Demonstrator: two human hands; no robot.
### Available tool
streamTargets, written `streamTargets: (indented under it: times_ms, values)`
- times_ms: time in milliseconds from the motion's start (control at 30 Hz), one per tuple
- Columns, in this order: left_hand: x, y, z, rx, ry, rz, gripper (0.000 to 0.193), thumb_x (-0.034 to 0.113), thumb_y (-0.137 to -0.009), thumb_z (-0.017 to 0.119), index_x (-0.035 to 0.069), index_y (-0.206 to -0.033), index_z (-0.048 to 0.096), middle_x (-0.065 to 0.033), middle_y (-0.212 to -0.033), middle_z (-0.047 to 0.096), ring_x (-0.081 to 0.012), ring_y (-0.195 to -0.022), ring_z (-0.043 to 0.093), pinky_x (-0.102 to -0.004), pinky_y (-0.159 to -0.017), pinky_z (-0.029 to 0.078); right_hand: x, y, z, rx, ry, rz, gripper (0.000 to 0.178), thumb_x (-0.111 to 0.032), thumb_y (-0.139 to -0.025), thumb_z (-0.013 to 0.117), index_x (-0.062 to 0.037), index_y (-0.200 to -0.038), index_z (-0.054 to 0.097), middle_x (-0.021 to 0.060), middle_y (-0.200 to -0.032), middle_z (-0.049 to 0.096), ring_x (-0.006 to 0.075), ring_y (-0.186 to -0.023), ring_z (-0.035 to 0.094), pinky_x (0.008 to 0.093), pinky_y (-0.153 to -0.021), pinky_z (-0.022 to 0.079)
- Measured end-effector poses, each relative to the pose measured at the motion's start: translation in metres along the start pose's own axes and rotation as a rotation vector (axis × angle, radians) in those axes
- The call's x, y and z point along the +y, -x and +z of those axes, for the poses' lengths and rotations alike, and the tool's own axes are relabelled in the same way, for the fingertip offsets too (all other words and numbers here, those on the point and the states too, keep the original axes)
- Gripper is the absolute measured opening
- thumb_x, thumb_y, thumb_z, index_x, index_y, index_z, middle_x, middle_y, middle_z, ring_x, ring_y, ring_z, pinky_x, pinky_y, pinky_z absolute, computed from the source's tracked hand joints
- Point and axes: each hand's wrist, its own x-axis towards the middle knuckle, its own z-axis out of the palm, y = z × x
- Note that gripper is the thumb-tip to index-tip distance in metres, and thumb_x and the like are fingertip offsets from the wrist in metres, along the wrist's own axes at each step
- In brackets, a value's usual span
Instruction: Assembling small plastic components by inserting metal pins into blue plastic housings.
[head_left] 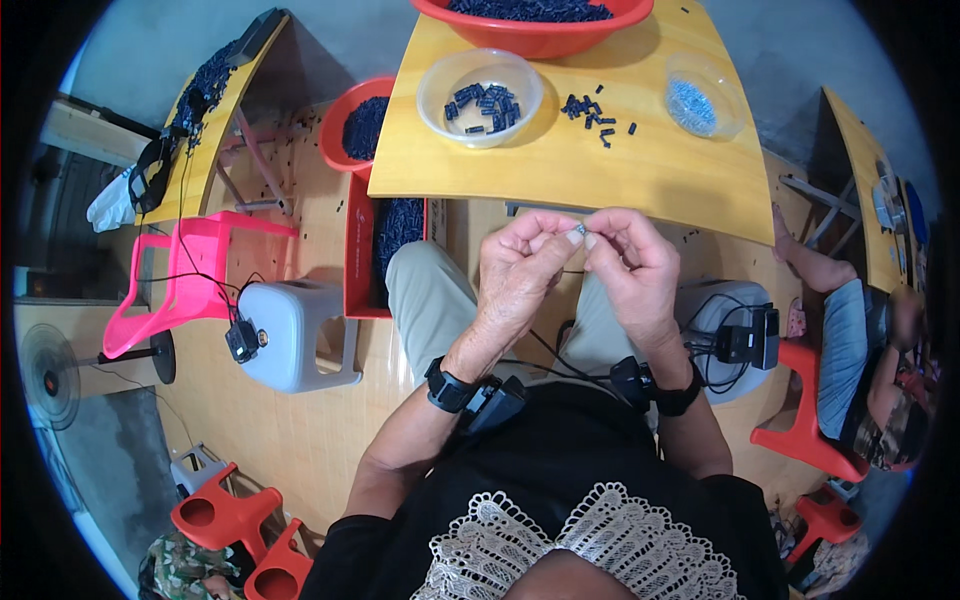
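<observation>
A white lace collar [590, 540] over a black top fills the bottom of the view, nearest the lens, and both forearms rise out of it, each with a black wrist strap and a small black device [493, 402] clipped on. The left hand [520, 270] and the right hand [630, 262] meet over the lap, just below the near edge of the yellow table [560, 160]. Between their fingertips sits a tiny silvery-grey part [579, 232], pinched from both sides; it is too small to tell its shape, and the curled fingers cover most of it (only a pale speck shows between the thumbs). Both hands are pressed shut around it, the remaining fingers folded into the palms. From left to right on the table: a clear bowl [480, 97] holding a few small dark blue pieces, a loose scatter of the same dark pieces [595, 112], and a smaller clear bowl [700, 95] with pale bluish bits whose form cannot be made out. A red basin [532, 24] of dark pieces is cut off by the top edge. At the far right another person's arm [850, 350] is partly out of view.
</observation>
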Motion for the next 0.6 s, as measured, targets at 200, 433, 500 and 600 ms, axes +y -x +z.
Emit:
streamTargets:
  times_ms: [200, 433, 500, 600]
  values:
    - [-0.002, -0.018, 0.004, 0.037, 0.042, -0.115, 0.011, 0.012, -0.086, 0.062, 0.003, -0.091, 0.064, 0.0078, -0.056, 0.048, 0.0005, -0.044, 0.035, -0.0172, -0.039, 0.023, -0.004, -0.015, -0.008, -0.085, 0.332, -0.315, 0.023, 0.006, -0.077, 0.063, 0.0003, -0.099, 0.063, 0.0094, -0.080, 0.063, 0.0150, -0.068, 0.061, 0.0255, -0.059, 0.048]
    - [-0.006, -0.040, 0.017, 0.023, 0.049, -0.192, 0.012, 0.016, -0.087, 0.061, 0.005, -0.090, 0.064, 0.0079, -0.052, 0.041, -0.0010, -0.041, 0.030, -0.0177, -0.039, 0.019, 0.025, -0.034, -0.035, 0.251, 0.157, -0.087, 0.018, 0.001, -0.079, 0.067, 0.0000, -0.096, 0.063, 0.0040, -0.076, 0.062, 0.0102, -0.067, 0.058, 0.0230, -0.059, 0.047]
    - [-0.010, -0.052, 0.015, 0.158, -0.067, -0.203, 0.012, 0.016, -0.087, 0.061, 0.005, -0.092, 0.064, 0.0079, -0.052, 0.041, -0.0011, -0.042, 0.030, -0.0180, -0.039, 0.019, 0.021, -0.047, -0.042, 0.288, 0.210, -0.186, 0.018, 0.001, -0.079, 0.067, 0.0001, -0.096, 0.063, 0.0038, -0.077, 0.062, 0.0095, -0.067, 0.057, 0.0226, -0.059, 0.047]
    - [-0.018, -0.067, 0.011, 0.213, -0.184, -0.024, 0.013, 0.014, -0.088, 0.060, 0.003, -0.093, 0.064, 0.0084, -0.053, 0.043, -0.0012, -0.042, 0.030, -0.0184, -0.039, 0.021, 0.007, -0.058, -0.040, 0.341, 0.307, -0.326, 0.017, 0.002, -0.079, 0.066, -0.0002, -0.096, 0.063, 0.0043, -0.076, 0.061, 0.0089, -0.064, 0.055, 0.0221, -0.059, 0.046]
